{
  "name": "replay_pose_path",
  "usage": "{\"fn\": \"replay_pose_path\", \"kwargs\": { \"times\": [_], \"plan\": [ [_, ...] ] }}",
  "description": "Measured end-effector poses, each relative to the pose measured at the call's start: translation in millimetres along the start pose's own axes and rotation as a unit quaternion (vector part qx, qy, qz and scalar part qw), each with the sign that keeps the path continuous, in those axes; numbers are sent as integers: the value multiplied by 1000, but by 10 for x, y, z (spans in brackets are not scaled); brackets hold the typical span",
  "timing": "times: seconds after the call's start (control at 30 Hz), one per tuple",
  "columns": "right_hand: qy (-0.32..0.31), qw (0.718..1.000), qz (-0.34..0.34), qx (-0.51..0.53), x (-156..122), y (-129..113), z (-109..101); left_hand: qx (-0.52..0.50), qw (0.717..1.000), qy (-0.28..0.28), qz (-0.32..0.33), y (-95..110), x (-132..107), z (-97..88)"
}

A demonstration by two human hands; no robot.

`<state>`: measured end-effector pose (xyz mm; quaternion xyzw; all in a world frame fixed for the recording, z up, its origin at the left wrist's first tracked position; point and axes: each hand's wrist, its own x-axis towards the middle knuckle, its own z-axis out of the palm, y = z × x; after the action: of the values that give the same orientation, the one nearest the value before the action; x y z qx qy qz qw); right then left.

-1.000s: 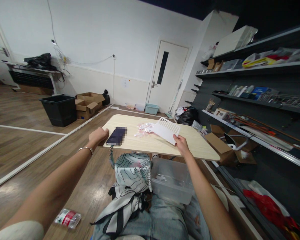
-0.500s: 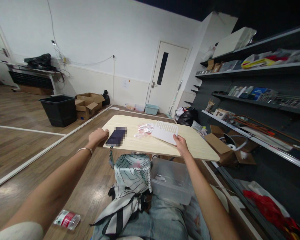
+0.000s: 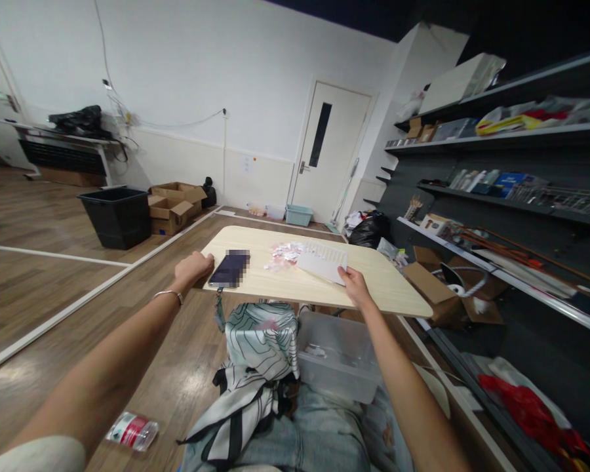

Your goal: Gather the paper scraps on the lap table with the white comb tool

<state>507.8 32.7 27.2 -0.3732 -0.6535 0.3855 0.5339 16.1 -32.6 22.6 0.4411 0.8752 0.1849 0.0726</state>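
My right hand [image 3: 354, 287] pinches the near right corner of a white card with a row of slots [image 3: 322, 263], holding it tilted over the small pale wooden table [image 3: 255, 239]. A heap of white and pinkish paper scraps [image 3: 286, 254] lies just left of the card, partly behind it. At the table's left edge, my left hand [image 3: 193, 267] is closed, its fingers curled round the edge. Beside it lies a dark phone [image 3: 226, 269], partly pixelated, with a strap hanging off the table's front.
Below the table stand a clear plastic bin [image 3: 339, 354] and a patterned cloth [image 3: 260, 334] over something. A bottle with a red label [image 3: 132, 431] lies on the floor. Black bin [image 3: 115, 219] and cardboard boxes [image 3: 174, 206] stand left; loaded shelves [image 3: 496, 196] line the right.
The slotted card has tipped flatter and shifted slightly left with my right hand. My left hand, the phone and the scraps look unmoved.
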Motion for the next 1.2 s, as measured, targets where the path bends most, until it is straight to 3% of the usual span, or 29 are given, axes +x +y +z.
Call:
{"fn": "replay_pose_path", "kwargs": {
  "times": [0.43, 0.8, 1.2],
  "plan": [
    [-27, 999, -8, -27, 8, 54, -6, 1, 1000, -1, -1, 20, -38, -23],
    [-64, 997, -2, -33, -39, -70, 5, 4, 1000, -8, 2, 29, -76, -51],
    [-41, 995, 8, -94, -69, -140, 10, -6, 1000, 5, 2, 2, -23, -5]
  ]
}}
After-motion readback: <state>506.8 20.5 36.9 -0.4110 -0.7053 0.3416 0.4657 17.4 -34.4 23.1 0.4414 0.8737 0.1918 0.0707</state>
